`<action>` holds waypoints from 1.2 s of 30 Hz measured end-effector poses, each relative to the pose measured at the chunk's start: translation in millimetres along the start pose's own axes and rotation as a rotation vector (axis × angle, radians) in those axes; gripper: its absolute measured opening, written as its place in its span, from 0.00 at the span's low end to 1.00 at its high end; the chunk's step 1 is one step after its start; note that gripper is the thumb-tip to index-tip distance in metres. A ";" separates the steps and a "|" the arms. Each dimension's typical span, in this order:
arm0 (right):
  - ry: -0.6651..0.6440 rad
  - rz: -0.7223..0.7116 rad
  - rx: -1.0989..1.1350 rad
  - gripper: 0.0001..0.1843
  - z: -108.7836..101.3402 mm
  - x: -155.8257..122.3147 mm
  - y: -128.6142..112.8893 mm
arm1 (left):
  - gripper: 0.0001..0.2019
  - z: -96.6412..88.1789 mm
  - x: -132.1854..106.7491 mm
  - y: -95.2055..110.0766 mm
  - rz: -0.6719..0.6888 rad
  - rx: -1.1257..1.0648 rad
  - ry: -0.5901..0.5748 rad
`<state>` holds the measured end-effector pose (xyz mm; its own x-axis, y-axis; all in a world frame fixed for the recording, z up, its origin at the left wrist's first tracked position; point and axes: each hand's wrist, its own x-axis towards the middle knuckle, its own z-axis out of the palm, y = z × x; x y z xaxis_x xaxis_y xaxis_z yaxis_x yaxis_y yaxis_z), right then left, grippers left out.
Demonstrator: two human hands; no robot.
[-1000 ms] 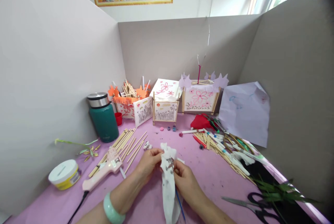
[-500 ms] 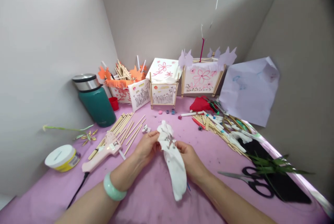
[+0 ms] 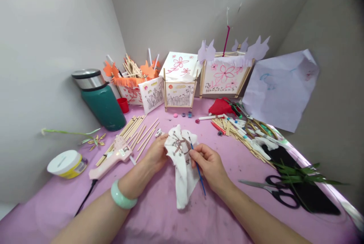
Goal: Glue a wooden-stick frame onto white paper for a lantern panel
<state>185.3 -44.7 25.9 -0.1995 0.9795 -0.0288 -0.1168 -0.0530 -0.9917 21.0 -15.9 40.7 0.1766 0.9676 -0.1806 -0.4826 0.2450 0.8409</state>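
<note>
A thin white cloth or tissue [image 3: 182,175] with brown branch-like painting on its upper part hangs in folds in the middle. My left hand [image 3: 158,154] is closed on its left edge, with the fingertips partly hidden behind it. My right hand [image 3: 209,166] pinches a slim blue paintbrush [image 3: 201,179], its tip pointing up and away over the painted part. Some right fingers are close to the cloth's right side; whether they touch it I cannot tell. Past my left hand lies a small black-and-white object [image 3: 158,133].
At left are a glue gun [image 3: 118,156], bamboo sticks [image 3: 134,132], a yellow-white tub [image 3: 67,164] and a green bottle [image 3: 104,104]. Scissors [image 3: 273,189] and green leaves [image 3: 298,174] lie at right. Decorated paper lanterns [image 3: 179,94] stand at the back.
The cloth has been turned and spread, so more brown painting shows. The paintbrush, mostly hidden before, now stands out in my right hand. The view has shifted slightly.
</note>
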 end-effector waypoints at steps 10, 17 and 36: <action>-0.113 0.075 0.064 0.19 11.5 0.5 11.7 | 0.09 -2.0 -5.2 -13.2 -0.002 0.214 -0.112; -0.218 0.110 0.237 0.20 7.4 -1.4 9.7 | 0.08 3.8 -6.8 -10.6 -0.039 0.198 -0.084; -0.051 -0.013 -0.043 0.16 -7.8 13.0 8.7 | 0.10 1.0 1.8 -10.5 0.140 0.598 -0.073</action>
<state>189.3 -30.8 15.9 -0.2472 0.9689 -0.0106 -0.0782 -0.0309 -0.9965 27.2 -16.9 32.1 0.2149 0.9762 -0.0303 0.0550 0.0188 0.9983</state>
